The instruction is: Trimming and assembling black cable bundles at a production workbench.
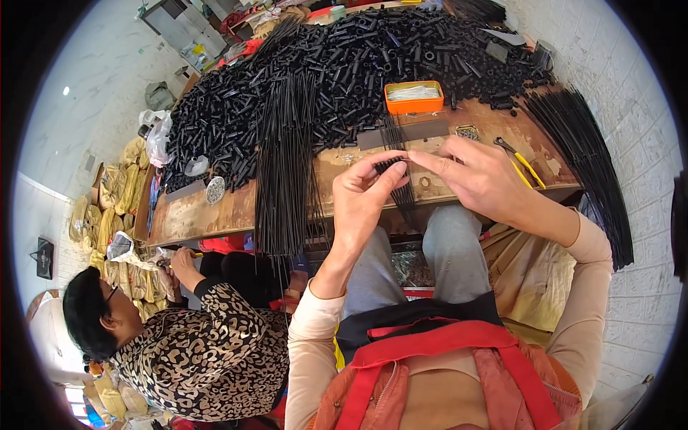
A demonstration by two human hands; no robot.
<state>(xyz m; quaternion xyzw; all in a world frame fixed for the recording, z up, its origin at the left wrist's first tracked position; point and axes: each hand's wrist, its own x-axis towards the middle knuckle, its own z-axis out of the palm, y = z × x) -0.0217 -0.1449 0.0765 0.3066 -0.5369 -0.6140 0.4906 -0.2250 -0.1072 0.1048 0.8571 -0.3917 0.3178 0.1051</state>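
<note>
Above the front edge of the bench, my two hands meet in front of my knees. My left hand (356, 204) pinches a short black ribbed piece (388, 165) between thumb and fingers. The fingertips of my right hand (479, 175) are drawn together at the right end of that piece. Whatever they grip there is too small to make out. Beneath my hands, several thin black rods (405, 204) stick out over the bench edge.
A huge heap of black tubular parts (344, 64) covers the back of the wooden bench (344, 175). An orange box (416, 106) holds white sticks. Yellow-handled pliers (529, 170) lie right. Long black rods overhang left (287, 172) and right (588, 172). A co-worker (208, 344) sits at left.
</note>
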